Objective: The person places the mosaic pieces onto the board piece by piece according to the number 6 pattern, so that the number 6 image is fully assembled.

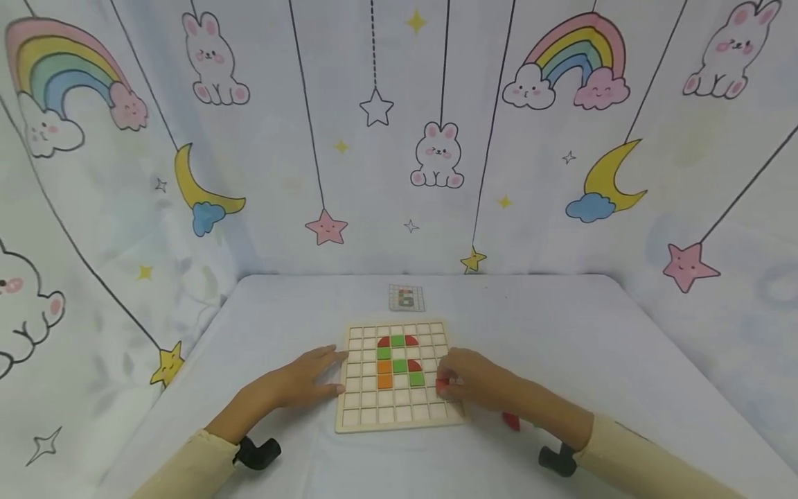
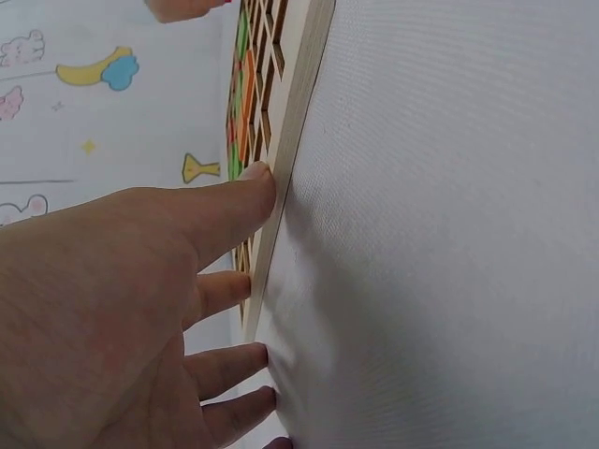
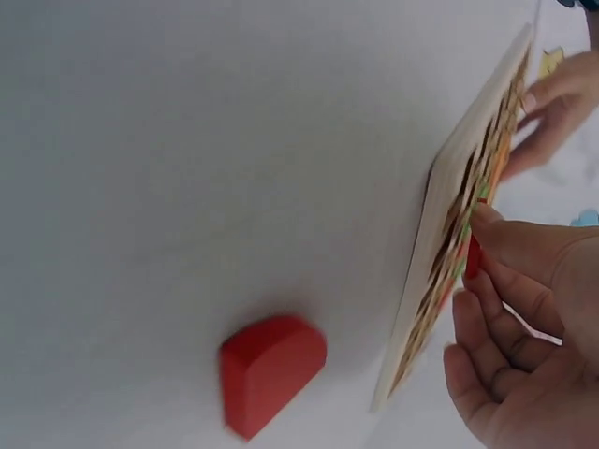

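A wooden grid board [image 1: 368, 417] lies on the white table with red, green and orange pieces set in its cells. The coloured pieces include an orange one [image 1: 384, 381], green squares [image 1: 416, 379] and red quarter-rounds [image 1: 411, 340]. My left hand [image 1: 305, 379] touches the board's left edge with extended fingers; the thumb [image 2: 248, 201] rests against the wooden rim. Over the board's right side, my right hand [image 1: 480, 380] pinches a red piece [image 3: 474, 256] between thumb and fingers. Its exact shape is mostly hidden by the fingers.
A loose red piece with a curved side [image 3: 271, 374] lies on the table right of the board, partly under my right forearm in the head view. Behind the board lies a small pattern card [image 1: 406, 298]. A printed cloth backdrop [image 1: 399, 229] rises beyond the table.
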The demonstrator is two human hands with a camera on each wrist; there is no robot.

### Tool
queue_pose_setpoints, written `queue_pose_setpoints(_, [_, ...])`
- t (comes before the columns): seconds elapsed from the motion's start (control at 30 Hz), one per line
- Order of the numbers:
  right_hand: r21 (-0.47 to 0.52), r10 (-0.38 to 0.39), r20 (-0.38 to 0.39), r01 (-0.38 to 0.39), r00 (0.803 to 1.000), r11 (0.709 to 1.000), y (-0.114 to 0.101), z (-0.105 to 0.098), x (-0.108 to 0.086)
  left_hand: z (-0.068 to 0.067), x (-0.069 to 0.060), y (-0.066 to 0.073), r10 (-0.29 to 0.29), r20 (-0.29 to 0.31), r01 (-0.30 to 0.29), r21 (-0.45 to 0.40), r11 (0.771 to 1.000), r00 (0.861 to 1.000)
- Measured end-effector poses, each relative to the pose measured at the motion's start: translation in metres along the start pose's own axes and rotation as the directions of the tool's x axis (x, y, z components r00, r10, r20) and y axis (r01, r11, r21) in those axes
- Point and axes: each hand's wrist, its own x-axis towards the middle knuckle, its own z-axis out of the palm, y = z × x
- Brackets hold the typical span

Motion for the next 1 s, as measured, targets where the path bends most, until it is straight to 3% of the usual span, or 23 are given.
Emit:
queue_pose_setpoints(0.3, [-0.112,-0.085,-0.013,0.083,0.996,0.99,-0.015,0.003,0.012,0.001,0.0,0.002,0.01,-0.01,-0.01,-0.003,1.0,1.0])
queue_pose_setpoints(0.63, [-0.081,-0.137,0.028,0.139,0.99,0.987,-0.028,0.007,0.015,0.001,-0.001,-0.002,0.014,-0.012,-0.014,0.004,1.0,1.0])
queue_pose_setpoints(0.87, [-0.128,-0.253,0.005,0.252,0.967,0.959,-0.03,0.011,0.018,0.002,0.001,-0.004,0.021,-0.01,-0.021,0.005,1.0,1.0])
queue_pose_setpoints(1.0, [-0.178,-0.281,-0.017,0.274,0.96,0.945,-0.031,0.013,0.018,0.002,0.0,-0.005,0.026,-0.013,-0.026,0.001,1.0,1.0])
